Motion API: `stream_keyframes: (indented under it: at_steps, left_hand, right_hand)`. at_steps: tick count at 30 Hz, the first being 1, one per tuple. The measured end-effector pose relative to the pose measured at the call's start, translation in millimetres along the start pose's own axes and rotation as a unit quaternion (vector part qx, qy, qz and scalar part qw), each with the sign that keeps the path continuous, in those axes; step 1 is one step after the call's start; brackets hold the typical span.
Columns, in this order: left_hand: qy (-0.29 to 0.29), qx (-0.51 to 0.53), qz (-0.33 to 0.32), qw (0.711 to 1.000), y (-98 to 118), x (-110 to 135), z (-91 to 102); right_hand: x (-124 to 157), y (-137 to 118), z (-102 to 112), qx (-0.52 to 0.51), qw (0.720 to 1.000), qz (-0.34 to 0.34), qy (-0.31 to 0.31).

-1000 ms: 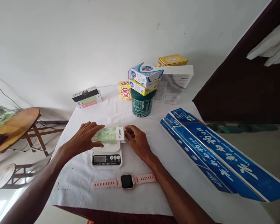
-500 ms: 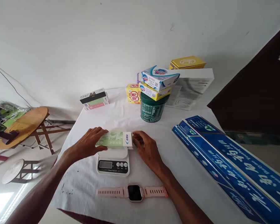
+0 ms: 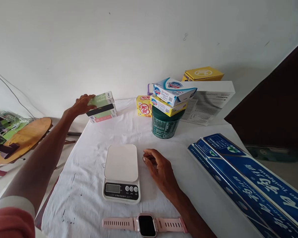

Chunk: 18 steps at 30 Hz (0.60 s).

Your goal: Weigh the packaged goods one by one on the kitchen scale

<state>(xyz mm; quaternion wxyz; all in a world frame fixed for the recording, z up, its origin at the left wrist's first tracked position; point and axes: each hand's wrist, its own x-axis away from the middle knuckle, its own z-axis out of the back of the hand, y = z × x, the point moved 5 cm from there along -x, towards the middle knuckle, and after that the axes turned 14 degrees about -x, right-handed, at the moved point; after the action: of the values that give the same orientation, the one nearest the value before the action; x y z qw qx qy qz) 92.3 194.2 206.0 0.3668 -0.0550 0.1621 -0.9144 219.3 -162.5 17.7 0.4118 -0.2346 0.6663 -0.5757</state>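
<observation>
At the back left of the table, my left hand (image 3: 82, 105) grips the green-and-white box (image 3: 103, 99) by its left end. The box rests on or just above a black, green and pink box (image 3: 103, 113); I cannot tell whether they touch. My right hand (image 3: 161, 168) lies on the cloth beside the white digital scale (image 3: 121, 163), fingers curled; nothing shows in them. The scale's pan is bare and its display looks blank. Near the front edge a pink-strapped smartwatch (image 3: 146, 225) is stretched out flat.
A green tub (image 3: 165, 127) bears a yellow soap box (image 3: 169, 106) and a blue-and-white soap box (image 3: 174, 91). Behind stand a yellow-and-red packet (image 3: 144, 106), a white carton (image 3: 215, 99) and a yellow box (image 3: 203, 73). Long blue toothpaste cartons (image 3: 253, 178) lie at the right.
My left hand has carried the green-and-white box off the scale, up and left to the other box by the wall. My right hand stays beside the scale. The view has shifted slightly.
</observation>
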Motion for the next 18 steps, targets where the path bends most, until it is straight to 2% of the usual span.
stream_keyframes:
  at_steps: [3, 6, 10, 18]
  left_hand:
    - [-0.074, -0.015, -0.005, 0.997, -4, -19, -12.3]
    - [-0.107, -0.02, -0.006, 0.994, -6, -24, -18.5]
    - [-0.113, -0.023, 0.002, 0.993, -6, -21, -18.1]
    - [-0.068, -0.031, 0.031, 0.997, -5, -16, -18.5]
  right_hand:
    - [0, 1, 0, -0.006, 1.0, 0.0, 0.001]
    - [0, 2, 0, -0.011, 1.0, -0.003, 0.002]
    - [0, 2, 0, -0.01, 1.0, -0.005, 0.001]
    - [0, 1, -1, -0.022, 1.0, -0.006, -0.002]
